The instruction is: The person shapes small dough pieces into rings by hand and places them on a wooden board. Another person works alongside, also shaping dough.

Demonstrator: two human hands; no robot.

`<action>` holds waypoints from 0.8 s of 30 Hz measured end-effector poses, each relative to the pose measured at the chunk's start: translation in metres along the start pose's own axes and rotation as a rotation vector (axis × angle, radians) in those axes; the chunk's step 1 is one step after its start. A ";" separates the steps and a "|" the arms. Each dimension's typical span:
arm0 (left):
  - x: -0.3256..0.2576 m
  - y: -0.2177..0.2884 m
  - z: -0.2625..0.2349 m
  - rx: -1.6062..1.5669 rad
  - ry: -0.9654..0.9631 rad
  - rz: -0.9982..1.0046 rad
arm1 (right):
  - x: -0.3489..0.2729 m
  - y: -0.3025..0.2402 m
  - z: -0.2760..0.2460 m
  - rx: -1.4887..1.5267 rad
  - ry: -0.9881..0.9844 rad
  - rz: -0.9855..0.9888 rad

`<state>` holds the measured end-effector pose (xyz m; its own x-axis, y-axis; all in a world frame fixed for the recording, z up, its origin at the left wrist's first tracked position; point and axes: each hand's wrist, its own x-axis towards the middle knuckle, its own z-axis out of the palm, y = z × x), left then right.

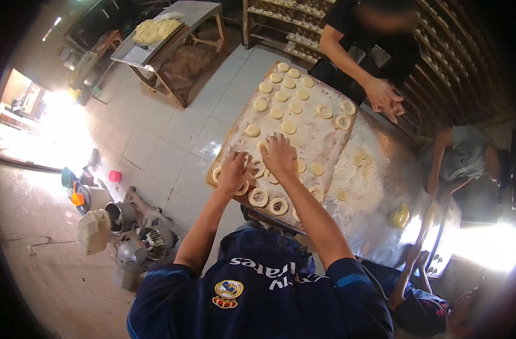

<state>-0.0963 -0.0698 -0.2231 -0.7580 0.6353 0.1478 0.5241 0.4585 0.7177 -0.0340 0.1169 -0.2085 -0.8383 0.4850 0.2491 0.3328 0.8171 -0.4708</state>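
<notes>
Floury board (pixel 326 138) carries my dough rings (pixel 258 197); both hands, left (pixel 235 172) and right (pixel 278 155), press flat on rings near its front edge, each grip spread open, holding nothing. I'd judge light, even pressure best.

to your left on the tiled floor: a grey machine (pixel 135 237), a red cup (pixel 115 176). far table (pixel 156 42) carries a yellow dough mass (pixel 154 30). a co-worker's hands (pixel 385 97) opposite you; a yellow scraper (pixel 401 215) lies on the metal table (pixel 393 169).

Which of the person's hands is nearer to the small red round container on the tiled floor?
Left. The left hand rests on the floured wooden board, on the side toward the small red round container; the right hand lies farther away.
</notes>
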 end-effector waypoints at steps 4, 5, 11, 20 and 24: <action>0.010 -0.003 0.009 0.068 -0.059 -0.002 | 0.007 -0.009 0.003 0.060 -0.171 0.028; 0.011 -0.003 0.009 0.004 -0.018 -0.007 | -0.001 -0.001 0.006 0.152 -0.191 0.074; 0.017 0.023 0.007 -0.076 0.075 0.062 | -0.078 0.031 -0.054 0.563 0.084 0.428; -0.014 0.183 0.118 -1.178 -0.614 -0.423 | -0.156 0.074 -0.130 0.906 0.475 0.753; -0.029 0.232 0.139 -0.750 -0.429 0.030 | -0.175 0.114 -0.156 0.712 0.517 0.715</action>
<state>0.1010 0.1045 -0.1559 -0.4565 0.8896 0.0123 0.0320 0.0026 0.9995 0.2180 0.1738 -0.1740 -0.2211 0.9748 -0.0283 0.2039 0.0179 -0.9788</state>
